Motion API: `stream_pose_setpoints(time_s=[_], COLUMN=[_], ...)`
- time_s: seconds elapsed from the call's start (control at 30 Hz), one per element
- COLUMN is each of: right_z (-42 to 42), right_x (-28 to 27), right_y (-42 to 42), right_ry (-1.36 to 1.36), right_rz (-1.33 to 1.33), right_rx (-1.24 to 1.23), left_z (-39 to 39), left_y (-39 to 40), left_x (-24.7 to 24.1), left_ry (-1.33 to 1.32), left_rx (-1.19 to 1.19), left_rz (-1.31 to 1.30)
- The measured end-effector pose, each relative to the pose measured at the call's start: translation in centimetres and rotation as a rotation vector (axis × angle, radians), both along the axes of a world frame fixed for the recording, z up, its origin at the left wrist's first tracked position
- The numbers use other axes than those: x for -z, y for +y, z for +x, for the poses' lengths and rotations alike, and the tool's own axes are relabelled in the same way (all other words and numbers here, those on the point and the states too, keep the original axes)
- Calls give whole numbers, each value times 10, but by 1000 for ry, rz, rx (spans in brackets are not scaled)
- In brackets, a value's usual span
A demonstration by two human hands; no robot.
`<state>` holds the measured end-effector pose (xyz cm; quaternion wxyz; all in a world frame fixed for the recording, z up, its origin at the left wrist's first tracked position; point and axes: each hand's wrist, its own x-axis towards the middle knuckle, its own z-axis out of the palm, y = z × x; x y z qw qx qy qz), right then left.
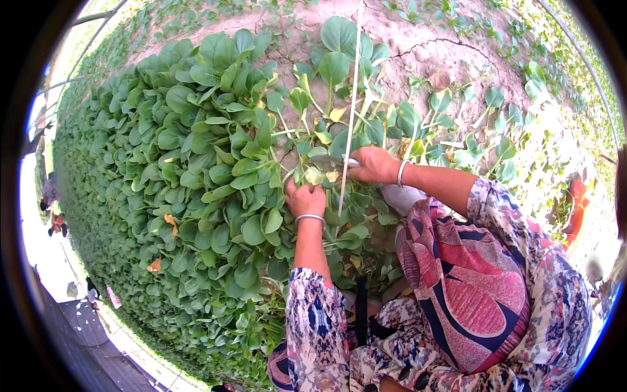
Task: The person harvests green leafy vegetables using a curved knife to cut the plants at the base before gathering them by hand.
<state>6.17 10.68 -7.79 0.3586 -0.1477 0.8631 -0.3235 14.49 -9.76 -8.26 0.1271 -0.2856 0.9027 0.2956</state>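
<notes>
My right hand (pixel 376 165) is closed around the handle of a knife (pixel 329 159), whose metal blade points left, low among the leaves. My left hand (pixel 306 198) is at the edge of a dense stand of leafy greens (pixel 210 142), just nearer to me than the blade. Its fingers are curled at the plant bases; whether a stem is between them is hidden. A yellowed leaf (pixel 313 175) lies between the hands and the blade. A thin white cord (pixel 351 108) crosses the view in front of the knife's handle end.
Scattered leafy plants (pixel 431 127) and loose leaves lie on cracked bare soil (pixel 411 63) beyond my right hand. A red-orange item (pixel 578 213) is at far right. A person (pixel 51 196) is small at the left rim, near dark sheeting (pixel 83 326). Thin hoops curve along both rims.
</notes>
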Motion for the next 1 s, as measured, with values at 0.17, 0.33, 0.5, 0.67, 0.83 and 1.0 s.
stream_pose_setpoints(time_s=[0.17,0.33,0.5,0.67,0.83,1.0], right_z=[-12,-8,-29,-33,-32,-30], right_x=[-16,34,-10,7,0,5], right_y=[-32,-27,-36,-44,-59,-39], right_ry=[-477,-242,-681,-990,-1137,-1263], right_rz=[-80,-383,-388,-381,-361,-650], right_rx=[227,440,353,382,424,541], left_z=[9,4,2,1,4,0], left_y=[-6,26,32,29,27,28], left_x=[2,-4,-16,-23,-24,-42], left_ry=[47,252,377,373,354,454], left_rx=[-21,-94,-54,-26,-5,-69], left_rz=[-1,-7,-39,24,31,134])
